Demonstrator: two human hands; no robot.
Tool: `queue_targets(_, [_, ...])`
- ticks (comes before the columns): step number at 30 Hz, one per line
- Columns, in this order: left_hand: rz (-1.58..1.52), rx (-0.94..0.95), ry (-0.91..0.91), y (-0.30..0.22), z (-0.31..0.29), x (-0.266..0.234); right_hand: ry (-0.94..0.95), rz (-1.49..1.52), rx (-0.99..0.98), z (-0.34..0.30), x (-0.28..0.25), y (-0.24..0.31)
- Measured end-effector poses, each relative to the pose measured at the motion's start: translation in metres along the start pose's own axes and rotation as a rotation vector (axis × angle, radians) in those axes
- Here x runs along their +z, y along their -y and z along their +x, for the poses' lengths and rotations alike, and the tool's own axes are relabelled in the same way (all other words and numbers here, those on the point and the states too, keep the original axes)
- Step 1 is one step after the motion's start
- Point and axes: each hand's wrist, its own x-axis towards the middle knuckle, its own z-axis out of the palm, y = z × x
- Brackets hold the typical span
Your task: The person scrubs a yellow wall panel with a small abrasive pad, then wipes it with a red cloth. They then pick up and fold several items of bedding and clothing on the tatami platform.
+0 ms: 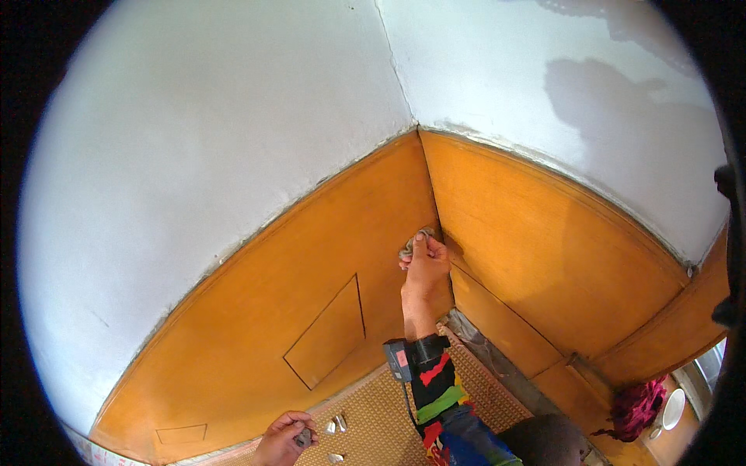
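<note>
Just off centre toward 4 o'clock, the right hand's (426, 272) fingers are gripping a crumpled grey rag (406, 251) against the orange wainscot (272, 311), just beside the corner seam (432, 182). At 7 o'clock, the left hand's (284, 438) fingers are pinching a small dark-grey lump (303, 438), kind unclear. Silvery scraps (341, 423) are lying at its 3 to 4 o'clock on a woven mat (377, 404). Magenta cloth (637, 408) and white cup (674, 408) are sitting toward 4 o'clock.

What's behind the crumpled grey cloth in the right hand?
You can see the orange panel around the grey cloth, close to the corner. The patch right behind is covered by the cloth and the right hand, so any marks there can't be seen.
</note>
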Motion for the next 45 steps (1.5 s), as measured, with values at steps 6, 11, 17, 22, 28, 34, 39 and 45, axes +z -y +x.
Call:
queue_targets(6, [-0.011,-0.024,-0.028,0.000,0.000,-0.002,0.318,0.107,-0.562,0.019,0.060,0.009])
queue_targets(11, [-0.041,-0.031,-0.019,0.001,0.003,-0.004,0.071,0.208,-0.143,0.024,0.007,-0.017])
queue_targets(17, [-0.015,-0.009,-0.016,0.003,-0.003,-0.001,0.146,0.177,-0.092,0.007,0.007,-0.022])
queue_targets(22, [-0.012,-0.026,-0.007,0.000,-0.001,-0.003,0.201,-0.084,-0.675,0.031,0.058,0.005])
queue_targets(28, [-0.007,-0.037,-0.016,0.004,-0.005,-0.002,0.182,-0.299,-0.855,-0.029,0.044,-0.005])
queue_targets(34, [0.002,0.005,-0.017,-0.003,-0.007,-0.001,0.434,-0.315,-0.932,-0.047,0.055,0.017])
queue_targets(39, [0.004,-0.002,-0.038,-0.001,-0.011,0.001,0.235,-0.228,-0.966,-0.020,0.057,0.015])
queue_targets(45, [-0.001,-0.011,0.001,-0.001,-0.004,0.003,0.793,-0.312,-1.203,-0.086,0.043,-0.029])
